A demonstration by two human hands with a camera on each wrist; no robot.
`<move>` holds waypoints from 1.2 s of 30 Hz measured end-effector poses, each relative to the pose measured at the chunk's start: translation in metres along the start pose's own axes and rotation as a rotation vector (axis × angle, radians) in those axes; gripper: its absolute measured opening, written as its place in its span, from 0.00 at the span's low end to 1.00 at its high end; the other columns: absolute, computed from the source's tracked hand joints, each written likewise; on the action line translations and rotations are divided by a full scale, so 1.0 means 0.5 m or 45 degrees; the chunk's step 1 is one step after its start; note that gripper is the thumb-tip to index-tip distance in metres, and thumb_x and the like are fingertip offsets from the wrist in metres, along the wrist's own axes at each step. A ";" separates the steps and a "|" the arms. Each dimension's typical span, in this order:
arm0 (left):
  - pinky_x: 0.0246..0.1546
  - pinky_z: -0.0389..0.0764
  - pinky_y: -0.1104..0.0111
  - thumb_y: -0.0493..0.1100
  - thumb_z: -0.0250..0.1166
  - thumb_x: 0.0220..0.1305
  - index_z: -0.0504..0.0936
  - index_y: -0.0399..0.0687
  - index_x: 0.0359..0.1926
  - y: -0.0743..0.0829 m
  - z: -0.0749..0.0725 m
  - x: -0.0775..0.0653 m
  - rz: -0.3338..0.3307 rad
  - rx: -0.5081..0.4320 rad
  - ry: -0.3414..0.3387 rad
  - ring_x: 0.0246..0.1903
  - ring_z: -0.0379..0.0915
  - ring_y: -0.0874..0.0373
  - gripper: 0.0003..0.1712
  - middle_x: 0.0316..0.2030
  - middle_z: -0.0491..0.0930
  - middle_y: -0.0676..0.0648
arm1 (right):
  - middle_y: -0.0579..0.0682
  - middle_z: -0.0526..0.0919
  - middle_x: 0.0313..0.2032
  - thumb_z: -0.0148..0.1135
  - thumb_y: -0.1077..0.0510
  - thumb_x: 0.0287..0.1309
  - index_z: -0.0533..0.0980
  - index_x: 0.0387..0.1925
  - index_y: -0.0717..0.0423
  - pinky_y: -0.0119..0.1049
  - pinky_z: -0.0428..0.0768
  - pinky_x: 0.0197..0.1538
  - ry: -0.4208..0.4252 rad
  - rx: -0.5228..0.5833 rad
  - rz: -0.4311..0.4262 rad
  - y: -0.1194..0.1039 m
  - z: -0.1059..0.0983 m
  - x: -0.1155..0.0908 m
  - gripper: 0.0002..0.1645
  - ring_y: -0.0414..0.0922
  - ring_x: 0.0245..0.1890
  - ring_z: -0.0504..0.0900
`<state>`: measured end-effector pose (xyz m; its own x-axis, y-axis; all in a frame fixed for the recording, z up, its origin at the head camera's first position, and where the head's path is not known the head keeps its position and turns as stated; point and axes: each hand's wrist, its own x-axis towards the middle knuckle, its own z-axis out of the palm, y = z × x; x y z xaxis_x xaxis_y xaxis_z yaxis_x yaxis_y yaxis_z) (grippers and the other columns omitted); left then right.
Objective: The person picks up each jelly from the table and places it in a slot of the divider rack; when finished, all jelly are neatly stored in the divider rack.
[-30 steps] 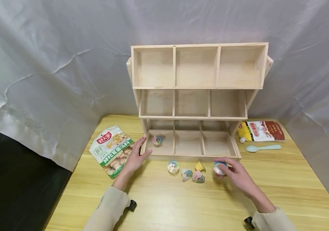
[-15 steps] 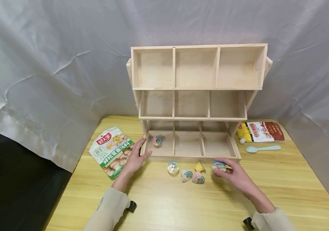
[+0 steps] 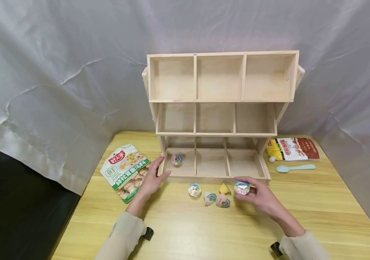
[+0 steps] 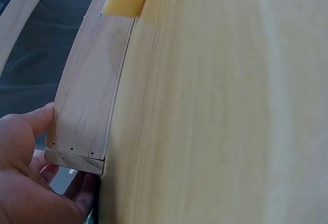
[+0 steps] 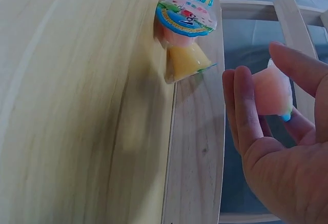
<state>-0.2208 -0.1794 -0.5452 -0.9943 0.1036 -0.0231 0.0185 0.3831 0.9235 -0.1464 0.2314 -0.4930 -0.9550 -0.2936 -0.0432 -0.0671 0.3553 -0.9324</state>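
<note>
My right hand [image 3: 261, 198] holds a jelly cup [image 3: 242, 187] between thumb and fingers, just in front of the lower right of a wooden shelf rack [image 3: 217, 179]. In the right wrist view this jelly cup [image 5: 273, 90] is pink, with a blue-edged lid. My left hand [image 3: 151, 180] grips the rack's lower left front corner, thumb at the front board's edge and fingers round the end. On the table between the hands lie a clear jelly cup [image 3: 194, 189], a whitish one [image 3: 209, 198], a yellow one [image 3: 224, 188] and a pink one [image 3: 222, 200]. Another jelly cup [image 3: 176, 160] sits in the bottom left compartment.
The rack has three tiers of three compartments. A green and white food pouch [image 3: 127, 172] lies beside my left hand. On the right are a yellow, white and brown spouted pouch [image 3: 293, 148] and a light blue spoon [image 3: 295, 168]. Grey cloth [image 3: 74, 65] hangs behind.
My right hand has shifted slightly left with the jelly cup, whose lid has turned more toward the head camera. The left hand stays at the rack corner.
</note>
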 end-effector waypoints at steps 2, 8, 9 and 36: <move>0.80 0.46 0.42 0.49 0.64 0.75 0.56 0.56 0.81 -0.003 0.001 0.001 0.002 0.004 -0.002 0.81 0.42 0.42 0.41 0.83 0.48 0.49 | 0.66 0.79 0.58 0.75 0.62 0.58 0.72 0.70 0.60 0.32 0.87 0.45 0.001 0.000 -0.002 -0.002 0.004 0.004 0.39 0.44 0.44 0.84; 0.80 0.46 0.42 0.48 0.64 0.75 0.56 0.55 0.81 -0.004 0.003 0.004 0.005 0.017 -0.003 0.81 0.42 0.42 0.41 0.83 0.47 0.48 | 0.65 0.81 0.55 0.75 0.62 0.58 0.73 0.68 0.61 0.32 0.88 0.43 -0.005 -0.031 -0.056 -0.015 0.015 0.026 0.37 0.43 0.42 0.85; 0.80 0.46 0.42 0.48 0.64 0.75 0.56 0.55 0.81 -0.004 0.003 0.004 0.005 0.018 -0.004 0.81 0.42 0.42 0.41 0.83 0.47 0.48 | 0.65 0.81 0.55 0.75 0.62 0.58 0.73 0.68 0.62 0.31 0.88 0.42 -0.007 -0.041 -0.067 -0.019 0.016 0.030 0.37 0.43 0.42 0.85; 0.81 0.49 0.47 0.48 0.65 0.74 0.56 0.53 0.81 -0.001 -0.003 0.002 0.017 0.019 -0.010 0.81 0.43 0.42 0.42 0.82 0.47 0.47 | 0.56 0.86 0.49 0.76 0.59 0.58 0.78 0.63 0.56 0.39 0.84 0.42 0.092 -0.322 -0.170 -0.086 0.161 0.249 0.31 0.50 0.44 0.84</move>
<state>-0.2220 -0.1807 -0.5452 -0.9932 0.1159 -0.0136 0.0335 0.3950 0.9181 -0.2393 0.1079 -0.4873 -0.9504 -0.2917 0.1082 -0.2548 0.5304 -0.8085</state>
